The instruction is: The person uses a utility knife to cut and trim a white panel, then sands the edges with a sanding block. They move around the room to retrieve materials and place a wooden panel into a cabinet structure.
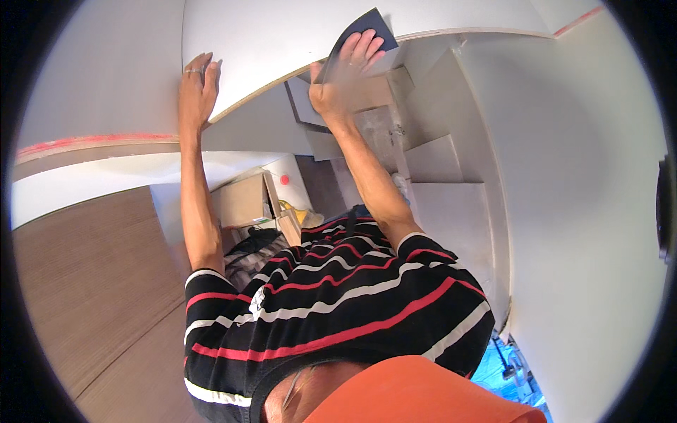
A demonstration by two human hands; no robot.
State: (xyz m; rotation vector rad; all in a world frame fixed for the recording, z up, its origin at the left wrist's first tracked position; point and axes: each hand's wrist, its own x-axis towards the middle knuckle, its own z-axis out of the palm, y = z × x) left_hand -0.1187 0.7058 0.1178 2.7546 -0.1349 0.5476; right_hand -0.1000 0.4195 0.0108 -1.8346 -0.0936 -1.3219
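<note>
My right hand [342,81] grips a dark sheet of sandpaper [379,27] at the front edge of a white board [261,39]. Its fingers lie over the sheet and the thumb sits apart on the near side; part of the hand is smeared by motion. The sheet curves along the edge, with one corner sticking up past the fingertips. My left hand [198,95] rests on the board's left end, against the grey upright panel [113,70]. Its fingers are stretched out, slightly bent, and hold nothing; a ring shows on one.
Grey stairs [451,204] drop away below the board, beside a curved grey wall [585,183]. Down at the left are a cardboard box [241,200], a yellow object [300,213] and a brown wood-grain panel [92,282]. Blue sheeting [497,370] shows at lower right.
</note>
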